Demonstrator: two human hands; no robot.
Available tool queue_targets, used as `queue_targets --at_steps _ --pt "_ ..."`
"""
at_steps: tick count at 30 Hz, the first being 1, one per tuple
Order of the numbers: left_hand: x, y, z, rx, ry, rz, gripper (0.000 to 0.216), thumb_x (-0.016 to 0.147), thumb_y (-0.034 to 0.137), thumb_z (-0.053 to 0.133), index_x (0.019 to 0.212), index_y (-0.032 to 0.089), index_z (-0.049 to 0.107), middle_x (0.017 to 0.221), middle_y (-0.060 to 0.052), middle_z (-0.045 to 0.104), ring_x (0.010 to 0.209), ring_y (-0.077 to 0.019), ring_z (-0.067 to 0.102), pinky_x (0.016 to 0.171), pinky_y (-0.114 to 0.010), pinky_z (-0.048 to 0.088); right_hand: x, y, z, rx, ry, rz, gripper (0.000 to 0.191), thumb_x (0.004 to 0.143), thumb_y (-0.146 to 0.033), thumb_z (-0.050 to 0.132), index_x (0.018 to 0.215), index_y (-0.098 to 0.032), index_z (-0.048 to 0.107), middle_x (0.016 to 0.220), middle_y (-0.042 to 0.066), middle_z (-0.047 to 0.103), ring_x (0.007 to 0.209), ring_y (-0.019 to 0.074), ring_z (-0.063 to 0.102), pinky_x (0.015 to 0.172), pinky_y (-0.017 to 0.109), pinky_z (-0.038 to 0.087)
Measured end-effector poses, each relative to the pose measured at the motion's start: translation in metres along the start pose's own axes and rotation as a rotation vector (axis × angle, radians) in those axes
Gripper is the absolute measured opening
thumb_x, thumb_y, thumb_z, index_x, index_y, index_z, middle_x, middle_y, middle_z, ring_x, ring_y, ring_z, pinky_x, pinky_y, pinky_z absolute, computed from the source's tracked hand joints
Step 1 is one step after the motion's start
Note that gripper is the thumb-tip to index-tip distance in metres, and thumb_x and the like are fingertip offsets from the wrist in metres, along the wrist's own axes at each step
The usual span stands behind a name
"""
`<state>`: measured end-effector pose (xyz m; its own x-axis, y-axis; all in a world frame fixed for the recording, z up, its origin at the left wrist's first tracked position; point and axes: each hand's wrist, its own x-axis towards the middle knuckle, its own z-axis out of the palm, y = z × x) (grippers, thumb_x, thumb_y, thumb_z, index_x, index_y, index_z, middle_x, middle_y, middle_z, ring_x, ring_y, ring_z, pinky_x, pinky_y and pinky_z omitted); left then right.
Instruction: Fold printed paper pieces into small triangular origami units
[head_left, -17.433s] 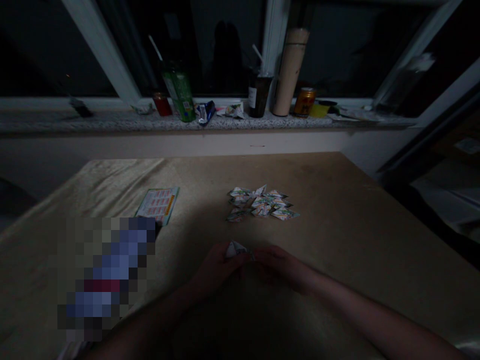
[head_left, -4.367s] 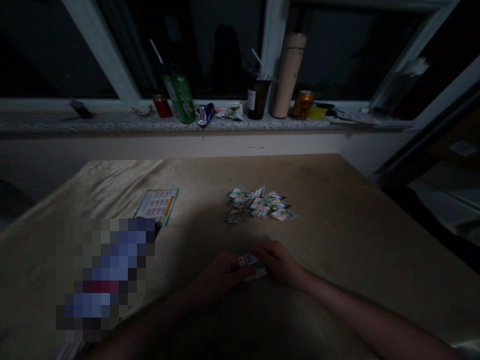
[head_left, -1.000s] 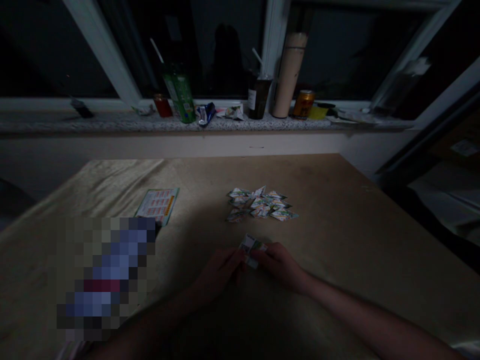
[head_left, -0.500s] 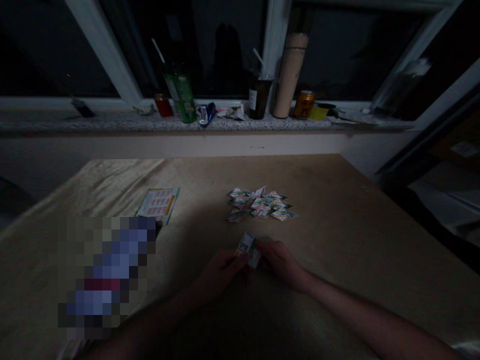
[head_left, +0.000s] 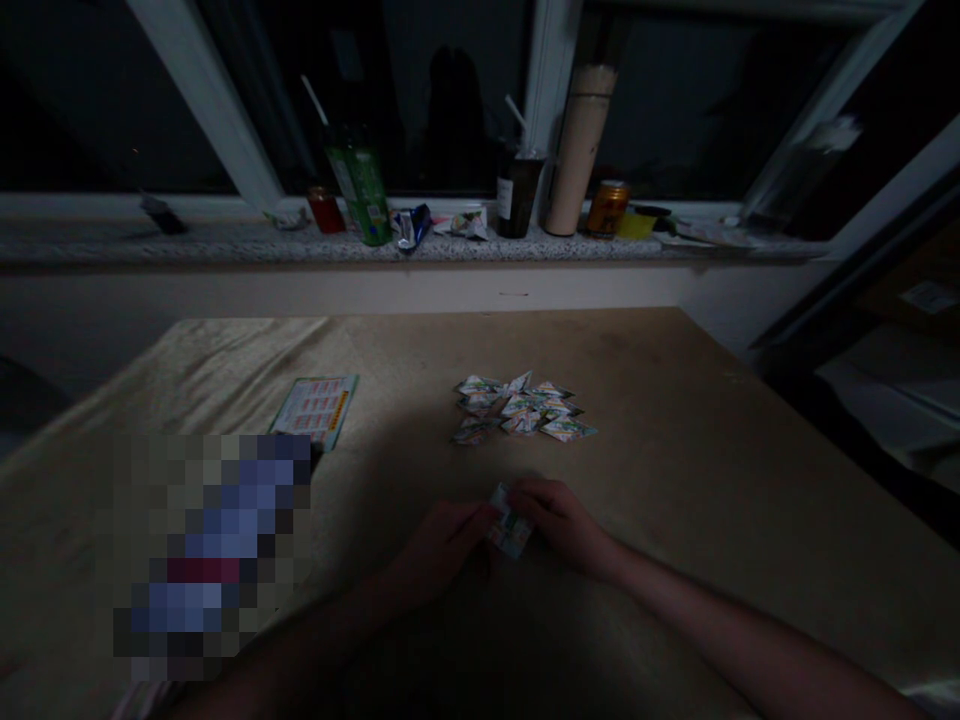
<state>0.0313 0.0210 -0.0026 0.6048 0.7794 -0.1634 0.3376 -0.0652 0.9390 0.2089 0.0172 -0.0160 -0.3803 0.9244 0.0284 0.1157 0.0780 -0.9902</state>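
Note:
Between my two hands is a small folded piece of printed paper [head_left: 513, 536], pale with green and orange print. My left hand [head_left: 448, 535] pinches its left edge, thumb on top. My right hand [head_left: 556, 515] grips its upper right side, with the fingers bent over the paper. Just beyond, several folded paper pieces [head_left: 523, 408] with pointed ends lie in rows on the table. To the left lies a flat printed sheet [head_left: 319, 405] with red rows and a green border.
A pixelated bluish area [head_left: 232, 530] covers something at the left of the table [head_left: 675, 430]. On the windowsill [head_left: 262, 245] stand a green bottle [head_left: 367, 195], a dark cup with a straw [head_left: 517, 195], a tall beige flask [head_left: 581, 150] and an orange can [head_left: 609, 208].
The folded paper has turned in my hands and come slightly nearer to me. My right fingers have moved over its upper part. The pieces on the table stay put.

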Motion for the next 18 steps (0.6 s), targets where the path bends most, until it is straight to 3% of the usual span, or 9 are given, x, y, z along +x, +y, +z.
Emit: queue_targets --at_steps 5,9,13,18 --pt "0.0016 -0.0021 -0.0009 0.067 -0.001 -0.028 0.039 0.083 0.043 0.047 0.064 0.013 0.063 0.059 0.001 0.061 0.055 -0.0129 0.054 0.055 -0.019 0.037 0.0008 -0.0006 0.0035 -0.004 0.056 -0.002 0.037 0.084 -0.048 0.045 0.071 -0.014 0.054 0.064 0.0 0.05 0.059 0.0112 0.045 0.054 0.021 0.037" --pt "0.0018 -0.0029 -0.0009 0.114 -0.043 -0.048 0.042 0.086 0.042 0.044 0.063 0.013 0.065 0.059 0.001 0.061 0.055 -0.0119 0.054 0.055 -0.018 0.037 0.0016 0.0002 0.0045 0.008 0.117 -0.006 0.029 0.082 -0.043 0.051 0.078 -0.015 0.057 0.07 0.001 0.054 0.064 0.0123 0.049 0.058 0.022 0.039" --pt "0.0022 -0.0032 -0.0006 0.142 -0.048 -0.038 0.043 0.086 0.043 0.044 0.063 0.012 0.064 0.061 0.0 0.062 0.057 -0.0124 0.055 0.056 -0.018 0.038 0.0012 0.0008 0.0042 -0.05 0.156 -0.014 0.029 0.083 -0.039 0.05 0.07 -0.015 0.056 0.065 0.0 0.052 0.06 0.0114 0.047 0.054 0.021 0.039" --pt "0.0026 -0.0038 -0.0004 0.011 -0.043 0.002 0.045 0.089 0.046 0.035 0.075 0.012 0.062 0.066 -0.001 0.063 0.061 -0.0139 0.057 0.059 -0.019 0.04 -0.0003 0.0002 0.0034 -0.035 0.187 -0.027 0.029 0.083 -0.04 0.05 0.069 -0.015 0.055 0.062 0.0 0.052 0.057 0.0111 0.048 0.051 0.021 0.039"
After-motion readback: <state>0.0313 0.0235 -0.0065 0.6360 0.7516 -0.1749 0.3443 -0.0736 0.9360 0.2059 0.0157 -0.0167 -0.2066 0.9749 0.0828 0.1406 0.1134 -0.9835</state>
